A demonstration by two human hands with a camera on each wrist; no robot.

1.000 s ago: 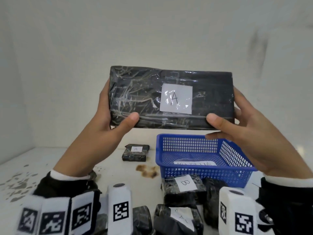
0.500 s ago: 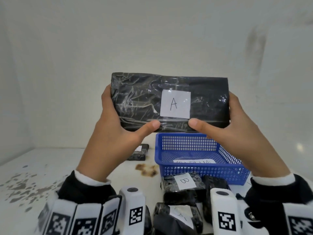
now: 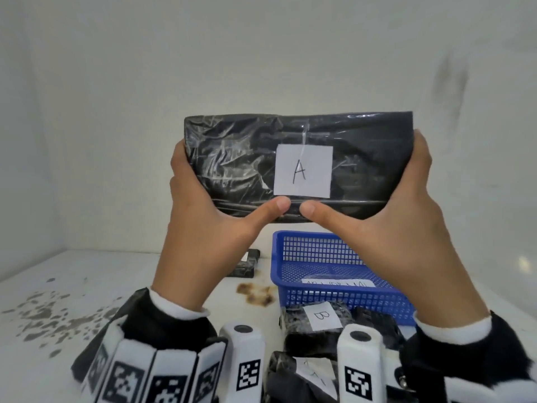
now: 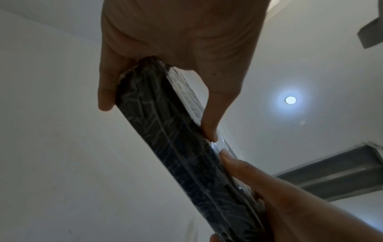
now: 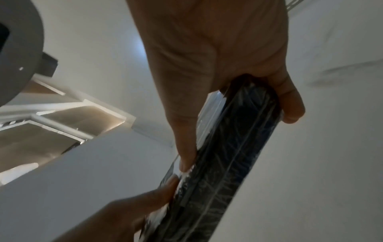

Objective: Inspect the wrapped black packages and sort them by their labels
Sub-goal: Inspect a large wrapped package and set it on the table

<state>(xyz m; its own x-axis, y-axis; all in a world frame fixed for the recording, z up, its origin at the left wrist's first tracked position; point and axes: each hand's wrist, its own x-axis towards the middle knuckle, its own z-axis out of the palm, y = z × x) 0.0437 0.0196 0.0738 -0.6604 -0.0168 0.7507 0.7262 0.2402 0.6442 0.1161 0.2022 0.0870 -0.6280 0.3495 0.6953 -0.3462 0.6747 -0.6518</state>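
Between both hands' curled fingers (image 3: 186, 158), gripped at its ends: package (image 3: 241, 167) labelled A

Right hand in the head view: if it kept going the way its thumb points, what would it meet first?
The right hand, holding the package marked A, points its thumb at the left hand. That thumb tip is nearly touching already, so it would probably meet it first.

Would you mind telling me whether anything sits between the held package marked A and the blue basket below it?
Nothing visible blocks it. The package is held up by the left hand and right hand, directly above the blue basket, whose open top faces it.
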